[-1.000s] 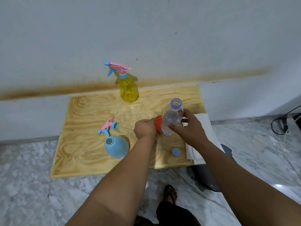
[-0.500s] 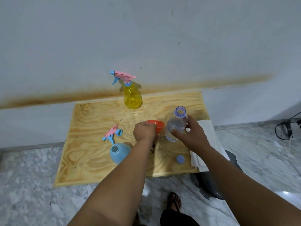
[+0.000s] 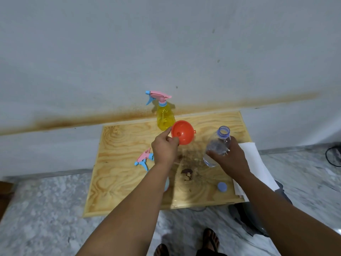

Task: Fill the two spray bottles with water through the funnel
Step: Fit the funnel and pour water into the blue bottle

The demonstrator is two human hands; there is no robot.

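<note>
My left hand [image 3: 164, 149] holds an orange funnel [image 3: 182, 132] lifted above the wooden board [image 3: 120, 145], its mouth tipped toward me. My right hand [image 3: 229, 158] grips a clear, uncapped water bottle [image 3: 217, 145] standing on the board. A yellow spray bottle [image 3: 164, 118] with its pink and blue trigger head on stands at the back edge, just behind the funnel. The blue spray bottle [image 3: 167, 183] is almost hidden under my left forearm; its removed pink trigger head [image 3: 144, 158] lies beside it. The bottle's blue cap [image 3: 222, 186] lies near the front right.
White paper sheets [image 3: 256, 169] lie at the board's right edge. A dark stain [image 3: 187, 173] marks the board's middle. The board sits low over a marble floor against a white wall. A grey object [image 3: 258, 217] sits below right; a black cable [image 3: 332, 156] lies far right.
My left hand has lifted the funnel off the board and tipped it up, moving it back toward the yellow bottle. My left forearm now covers the blue bottle.
</note>
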